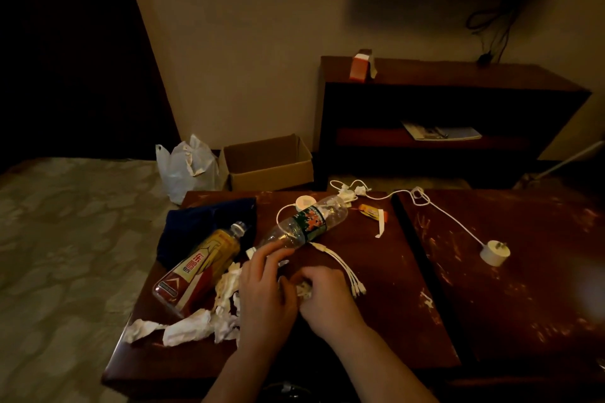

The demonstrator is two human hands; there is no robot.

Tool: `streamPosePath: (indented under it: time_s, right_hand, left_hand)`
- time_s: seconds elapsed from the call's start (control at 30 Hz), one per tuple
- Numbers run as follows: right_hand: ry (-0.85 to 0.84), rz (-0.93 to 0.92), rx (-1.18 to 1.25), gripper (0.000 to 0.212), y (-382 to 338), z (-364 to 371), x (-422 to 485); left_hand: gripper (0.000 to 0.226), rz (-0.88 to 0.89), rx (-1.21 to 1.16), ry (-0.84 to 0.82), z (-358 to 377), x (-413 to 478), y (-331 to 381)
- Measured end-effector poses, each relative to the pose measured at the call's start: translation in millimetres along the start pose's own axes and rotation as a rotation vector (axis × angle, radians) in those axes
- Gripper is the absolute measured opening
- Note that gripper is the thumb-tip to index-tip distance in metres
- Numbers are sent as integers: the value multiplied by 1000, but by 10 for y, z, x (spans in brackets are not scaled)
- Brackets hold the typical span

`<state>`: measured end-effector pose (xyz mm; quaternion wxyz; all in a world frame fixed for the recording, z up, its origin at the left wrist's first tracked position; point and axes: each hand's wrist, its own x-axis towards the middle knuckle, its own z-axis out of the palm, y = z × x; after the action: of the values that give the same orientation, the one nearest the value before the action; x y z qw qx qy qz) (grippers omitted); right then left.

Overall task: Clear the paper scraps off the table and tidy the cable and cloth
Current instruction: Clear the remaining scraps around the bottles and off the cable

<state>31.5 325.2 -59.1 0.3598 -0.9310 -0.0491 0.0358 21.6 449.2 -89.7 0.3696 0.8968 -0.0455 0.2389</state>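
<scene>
Though dim light blurs detail, I log: crumpled white paper scraps, on dark wooden table, near-left edge; light, soft, pinch anywhere. Right hand seemingly clutches one; left hand fingers loosely extended.

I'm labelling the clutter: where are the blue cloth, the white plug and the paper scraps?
blue cloth [203, 222]: head view, middle of the fabric.
white plug [494, 253]: head view, its round body.
paper scraps [188, 327]: head view, largest crumpled piece.

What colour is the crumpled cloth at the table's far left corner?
The crumpled cloth is dark navy blue; the head view shows it.
</scene>
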Motion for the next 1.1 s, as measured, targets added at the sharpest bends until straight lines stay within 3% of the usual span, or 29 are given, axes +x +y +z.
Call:
streamPosePath:
  time_s: [0.5,0.7,1.1]
  right_hand:
    - [21,41,-31,14,-86,-65,-76]
    - [46,30,-18,25,-72,-121,-116]
    - [261,91,65,17,94,-439,-127]
  left_hand:
    - [61,24,11,-24,-61,-50,89]
    - [49,30,83,-96,-55,-50,90]
    - [25,95,51,-171,130,207,506]
